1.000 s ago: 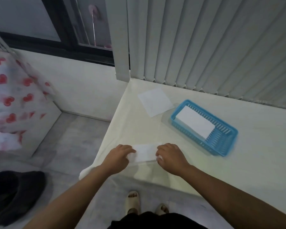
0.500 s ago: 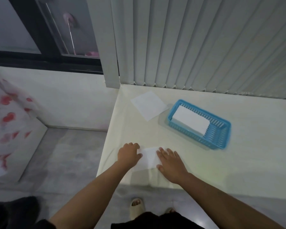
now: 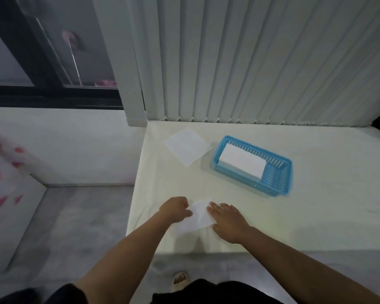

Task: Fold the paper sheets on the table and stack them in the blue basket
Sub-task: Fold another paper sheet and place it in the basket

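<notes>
Left hand (image 3: 174, 210) pinches the sheet's (image 3: 199, 217) lifted left edge, swinging it over for the fold, I'd say. Right hand (image 3: 227, 220) lies flat and open, pinning the right side to the table (image 3: 316, 205). Sheet sits between both hands, near edge; basket (image 3: 282, 186) waits far right.

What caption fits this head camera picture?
Left hand and right hand fold a paper sheet near the blue basket.
</notes>
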